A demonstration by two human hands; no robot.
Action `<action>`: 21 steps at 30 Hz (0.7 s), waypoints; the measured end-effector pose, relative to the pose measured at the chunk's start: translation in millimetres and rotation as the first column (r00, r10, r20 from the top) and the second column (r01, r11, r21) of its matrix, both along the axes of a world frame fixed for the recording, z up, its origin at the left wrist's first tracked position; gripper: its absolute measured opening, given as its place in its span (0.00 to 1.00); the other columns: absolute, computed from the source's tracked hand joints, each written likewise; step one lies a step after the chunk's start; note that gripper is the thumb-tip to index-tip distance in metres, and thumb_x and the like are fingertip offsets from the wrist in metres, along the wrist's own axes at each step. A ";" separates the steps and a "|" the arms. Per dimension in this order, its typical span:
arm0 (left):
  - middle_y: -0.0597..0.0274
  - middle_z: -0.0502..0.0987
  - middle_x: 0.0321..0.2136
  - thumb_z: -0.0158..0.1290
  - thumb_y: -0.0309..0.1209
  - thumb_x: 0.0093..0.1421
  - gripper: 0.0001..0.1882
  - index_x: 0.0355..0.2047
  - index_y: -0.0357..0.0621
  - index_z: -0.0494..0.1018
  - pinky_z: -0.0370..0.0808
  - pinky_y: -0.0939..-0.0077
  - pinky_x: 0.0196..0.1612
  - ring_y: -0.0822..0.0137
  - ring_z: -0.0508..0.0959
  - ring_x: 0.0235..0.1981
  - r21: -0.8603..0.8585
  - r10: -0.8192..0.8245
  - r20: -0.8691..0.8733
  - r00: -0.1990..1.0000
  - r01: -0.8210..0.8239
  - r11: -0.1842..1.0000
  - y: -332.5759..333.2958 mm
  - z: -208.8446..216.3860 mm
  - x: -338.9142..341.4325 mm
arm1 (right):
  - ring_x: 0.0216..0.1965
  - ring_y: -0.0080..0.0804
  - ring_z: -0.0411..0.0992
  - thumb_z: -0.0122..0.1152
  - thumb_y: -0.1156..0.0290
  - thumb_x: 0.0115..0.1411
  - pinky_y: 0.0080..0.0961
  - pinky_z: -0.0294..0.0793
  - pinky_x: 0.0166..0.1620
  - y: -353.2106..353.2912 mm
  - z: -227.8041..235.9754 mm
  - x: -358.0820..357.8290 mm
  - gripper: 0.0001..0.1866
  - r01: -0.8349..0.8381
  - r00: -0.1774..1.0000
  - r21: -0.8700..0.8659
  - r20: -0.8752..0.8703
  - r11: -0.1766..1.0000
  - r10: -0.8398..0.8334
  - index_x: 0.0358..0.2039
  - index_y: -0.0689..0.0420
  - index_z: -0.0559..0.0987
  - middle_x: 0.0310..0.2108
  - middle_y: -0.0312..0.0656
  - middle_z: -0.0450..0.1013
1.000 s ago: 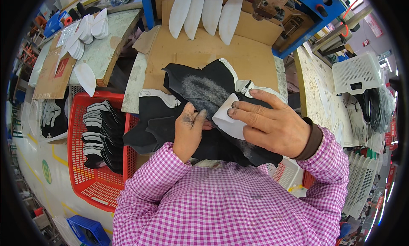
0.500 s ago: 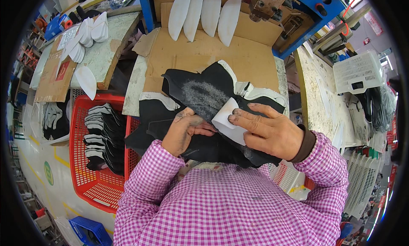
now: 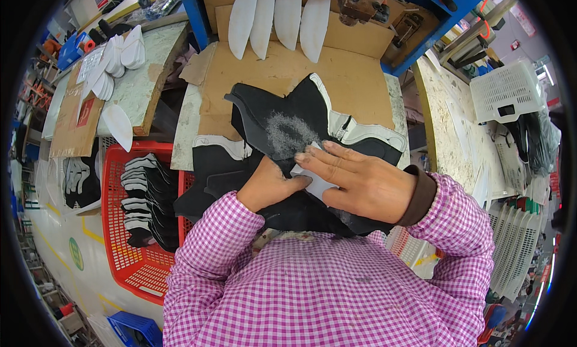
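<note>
Right hand [image 3: 360,179] flat on one white piece [image 3: 317,186], left hand [image 3: 267,182] at its edge

Nearest, two checked sleeves [image 3: 207,245] reach in, one brown cuff [image 3: 419,197] at the right wrist. The right hand has its fingers extended and laid over the white piece, hiding much of it. The left hand's thumb points at the piece's left side; its other fingers are out of sight, so whether they grip cannot be told. The white piece lies between the hands, on black cut pieces [image 3: 276,103]. Those overlap and the hands block part of them, so their number is unclear. They look matt, with pointed corners, pale trim along some edges and a grey, scuffed patch just above the right fingertips.

Under them is a cardboard sheet [image 3: 354,79]. To the left, one red basket [image 3: 144,278] holds a stack of black pieces with white edges [image 3: 162,203], too tightly layered to count; one blue crate [image 3: 135,329] sits lower.

Farther off, four white half-moon pieces [image 3: 242,24] stand in a row against cardboard, and a fifth [image 3: 118,126] hangs over the left table's [image 3: 165,46] edge. One metal block [image 3: 360,3] overhangs at top, beside a blue frame [image 3: 442,22].
</note>
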State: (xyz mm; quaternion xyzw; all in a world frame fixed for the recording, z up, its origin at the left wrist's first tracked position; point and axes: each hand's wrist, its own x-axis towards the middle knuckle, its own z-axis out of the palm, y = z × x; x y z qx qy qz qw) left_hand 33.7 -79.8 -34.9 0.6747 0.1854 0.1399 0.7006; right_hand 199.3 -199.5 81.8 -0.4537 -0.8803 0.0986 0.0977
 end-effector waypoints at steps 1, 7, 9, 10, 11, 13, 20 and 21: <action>0.56 0.73 0.45 0.59 0.22 0.46 0.28 0.51 0.37 0.67 0.72 0.71 0.47 0.61 0.74 0.45 0.068 0.014 0.044 0.999 -0.017 0.998 -0.7 -0.8 1.2 | 0.60 0.52 0.63 0.62 0.74 0.45 0.47 0.60 0.63 1.8 -0.3 -1.1 0.08 -0.006 1.000 0.024 0.015 1.000 0.005 0.21 0.63 0.71 0.59 0.61 0.61; 0.54 0.74 0.43 0.61 0.25 0.49 0.23 0.47 0.38 0.69 0.72 0.69 0.47 0.58 0.75 0.45 0.256 0.120 0.129 0.984 -0.150 0.955 -4.8 -4.5 7.1 | 0.58 0.52 0.65 0.61 0.73 0.47 0.42 0.61 0.63 10.8 -0.2 -6.2 0.06 -0.021 0.998 0.054 0.061 0.998 0.018 0.23 0.62 0.77 0.57 0.60 0.63; 0.53 0.75 0.41 0.60 0.25 0.50 0.21 0.45 0.37 0.71 0.73 0.68 0.46 0.57 0.76 0.44 0.312 0.158 0.182 0.971 -0.209 0.927 -7.0 -7.2 10.4 | 0.58 0.53 0.64 0.61 0.72 0.47 0.41 0.61 0.63 14.1 -2.6 -7.7 0.06 -0.012 0.998 0.059 0.062 0.998 0.008 0.24 0.62 0.79 0.58 0.60 0.62; 0.52 0.76 0.39 0.59 0.25 0.50 0.19 0.44 0.37 0.71 0.74 0.67 0.44 0.55 0.77 0.42 0.354 0.177 0.169 0.970 -0.227 0.907 -8.0 -9.3 12.4 | 0.58 0.54 0.64 0.61 0.72 0.47 0.42 0.62 0.62 16.2 -4.6 -8.6 0.06 -0.006 0.997 0.060 0.077 0.998 0.001 0.24 0.62 0.78 0.59 0.60 0.60; 0.50 0.76 0.38 0.59 0.25 0.51 0.18 0.43 0.36 0.71 0.74 0.67 0.42 0.54 0.78 0.41 0.397 0.194 0.169 0.966 -0.247 0.884 -8.7 -11.9 14.9 | 0.58 0.55 0.64 0.62 0.72 0.46 0.43 0.63 0.62 18.6 -7.2 -9.7 0.06 0.000 0.996 0.061 0.091 0.998 -0.006 0.24 0.61 0.78 0.60 0.60 0.59; 0.47 0.77 0.35 0.57 0.25 0.52 0.16 0.42 0.35 0.72 0.75 0.66 0.39 0.51 0.79 0.37 0.436 0.239 0.163 0.957 -0.287 0.853 -9.5 -18.4 18.9 | 0.59 0.56 0.62 0.62 0.72 0.45 0.45 0.61 0.62 22.1 -11.0 -10.2 0.06 0.004 0.993 0.045 0.120 0.999 -0.010 0.24 0.60 0.78 0.61 0.60 0.57; 0.37 0.78 0.30 0.56 0.27 0.54 0.12 0.35 0.29 0.75 0.76 0.67 0.33 0.50 0.81 0.32 0.136 0.347 -0.006 0.938 -0.343 0.929 -6.5 -37.7 18.0 | 0.66 0.52 0.51 0.64 0.69 0.44 0.60 0.46 0.65 -10.2 -7.3 -1.8 0.04 0.127 0.977 0.067 0.165 0.990 -0.137 0.23 0.52 0.81 0.63 0.55 0.54; 0.38 0.79 0.29 0.56 0.27 0.55 0.12 0.35 0.28 0.75 0.76 0.68 0.33 0.51 0.82 0.32 0.146 0.347 -0.001 0.938 -0.343 0.928 -7.2 -38.5 17.6 | 0.65 0.51 0.52 0.64 0.69 0.44 0.61 0.47 0.64 -17.1 -8.4 -0.7 0.03 0.147 0.970 0.039 0.191 0.988 -0.152 0.22 0.52 0.81 0.63 0.54 0.55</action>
